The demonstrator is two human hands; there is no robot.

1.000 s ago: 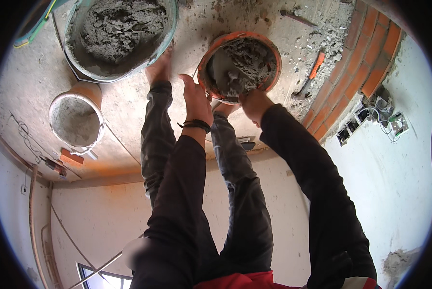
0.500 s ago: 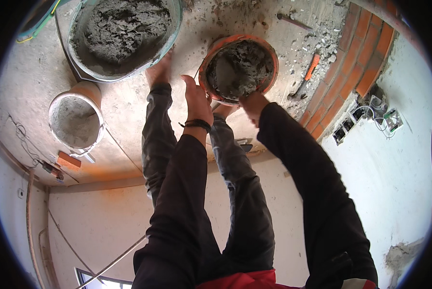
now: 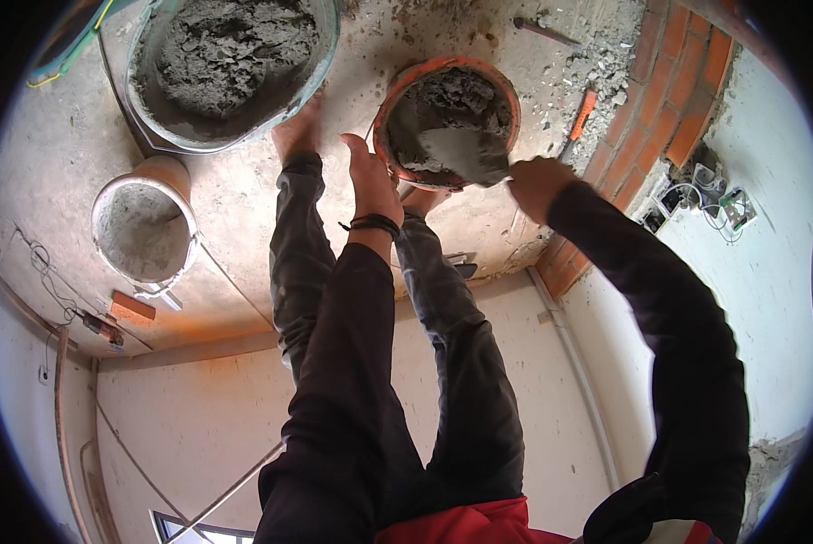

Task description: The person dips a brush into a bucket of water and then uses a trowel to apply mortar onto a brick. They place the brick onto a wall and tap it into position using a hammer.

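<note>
An orange bucket [image 3: 449, 63] stands on the floor in front of me, with grey wet mortar [image 3: 461, 98] inside. My left hand [image 3: 374, 186] is closed at the bucket's left rim, thumb pointing up; its fingertips are partly hidden. In my right hand [image 3: 539, 188] is a trowel, gripped by the handle, which the fist covers. The trowel's mortar-smeared blade [image 3: 465, 152] lies over the near right part of the bucket opening, pointing left.
A large tub [image 3: 330, 68] of mortar stands far left, with a pale bucket [image 3: 189, 238] nearer. Right lie an orange-handled tool [image 3: 583, 115], a metal bar [image 3: 545, 32] and rubble beside a brick row [image 3: 637, 127]. Open electrical boxes [image 3: 738, 210] sit in the wall. My feet flank the bucket's near side.
My right hand has moved right, drawing the trowel from deep in the bucket toward its right rim; more of the blade shows. My left hand stays at the rim.
</note>
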